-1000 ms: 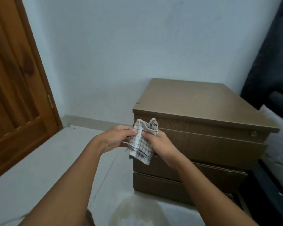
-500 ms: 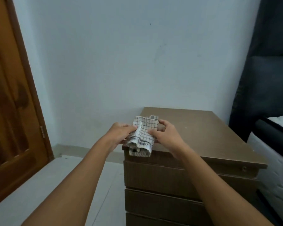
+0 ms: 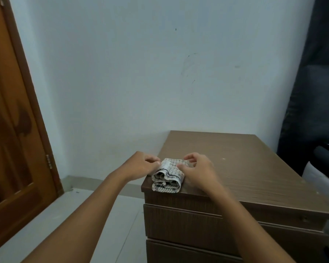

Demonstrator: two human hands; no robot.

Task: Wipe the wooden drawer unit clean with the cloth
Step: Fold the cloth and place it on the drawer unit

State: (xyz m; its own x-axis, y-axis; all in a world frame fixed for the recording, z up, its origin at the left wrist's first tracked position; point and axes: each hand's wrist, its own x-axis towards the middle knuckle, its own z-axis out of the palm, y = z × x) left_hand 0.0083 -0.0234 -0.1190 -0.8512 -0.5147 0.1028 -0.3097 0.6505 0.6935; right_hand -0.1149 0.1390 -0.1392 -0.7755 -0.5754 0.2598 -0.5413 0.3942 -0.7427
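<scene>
A white cloth with a dark check (image 3: pixel 167 175) lies folded in a thick wad on the front left corner of the brown wooden drawer unit (image 3: pixel 241 168). My left hand (image 3: pixel 141 166) is at the cloth's left edge, fingers curled, with fingertips pinching its corner. My right hand (image 3: pixel 196 169) is at the cloth's right side. Its thumb rests on the fabric and its fingers arch apart above it. Two drawer fronts (image 3: pixel 179 223) show below the top.
A wooden door (image 3: pixel 13 130) stands at the left. The pale wall is right behind the unit. A dark headboard and the edge of a bed (image 3: pixel 319 164) sit close on the right. Pale tiled floor (image 3: pixel 84 215) lies to the left of the unit.
Both hands carried the cloth up from in front of the drawers and set it down on the unit's top corner. My view rose and moved closer. My right fingers have lifted off the cloth.
</scene>
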